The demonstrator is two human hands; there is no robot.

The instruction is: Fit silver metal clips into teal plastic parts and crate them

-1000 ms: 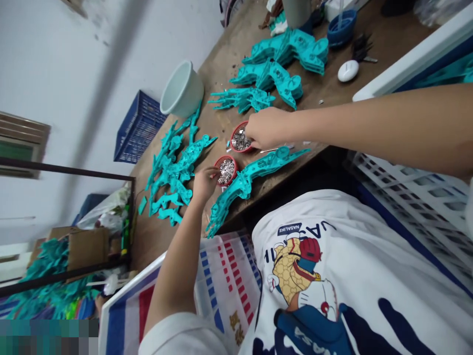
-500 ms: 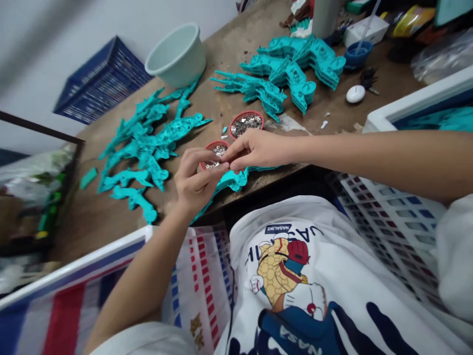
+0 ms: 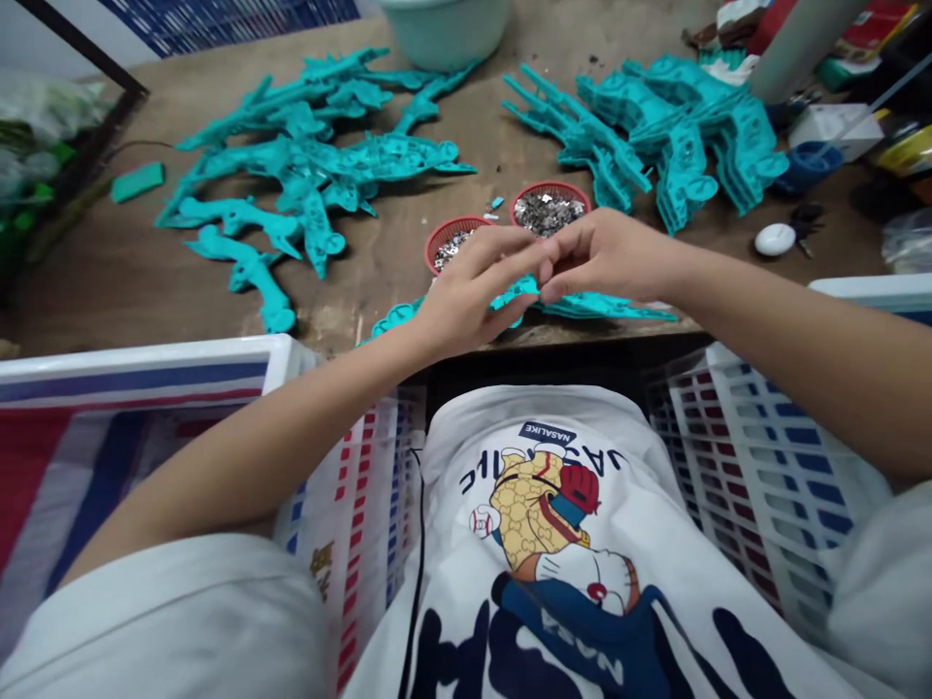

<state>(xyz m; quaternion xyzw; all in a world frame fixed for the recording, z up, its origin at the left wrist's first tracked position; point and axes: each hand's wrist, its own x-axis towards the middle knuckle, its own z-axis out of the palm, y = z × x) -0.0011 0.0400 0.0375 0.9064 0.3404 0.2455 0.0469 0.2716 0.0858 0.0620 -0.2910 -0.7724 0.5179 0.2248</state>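
My left hand (image 3: 473,291) reaches over the near edge of the table, its fingers stretched out and its thumb apart from them. Its fingertips meet those of my right hand (image 3: 612,257), whose thumb and fingers are drawn together; anything in that pinch is too small or hidden to make out. Directly beneath both hands lies a turquoise plastic part (image 3: 608,307), partly covered by them. Just beyond are two red baskets of small silvery metal pieces: the left basket (image 3: 431,254), partly behind my left hand, and the right basket (image 3: 518,216).
Turquoise parts lie in a loose pile (image 3: 291,165) at left and in stacks (image 3: 677,126) at right. A pale green basin (image 3: 444,34) stands at the back. White crates (image 3: 281,364) flank my lap. A white oval object (image 3: 775,239) lies at right.
The view has levelled and shifted, so things sit differently in the picture. My hands remain together over the near edge; the left thumb has parted from its fingers.
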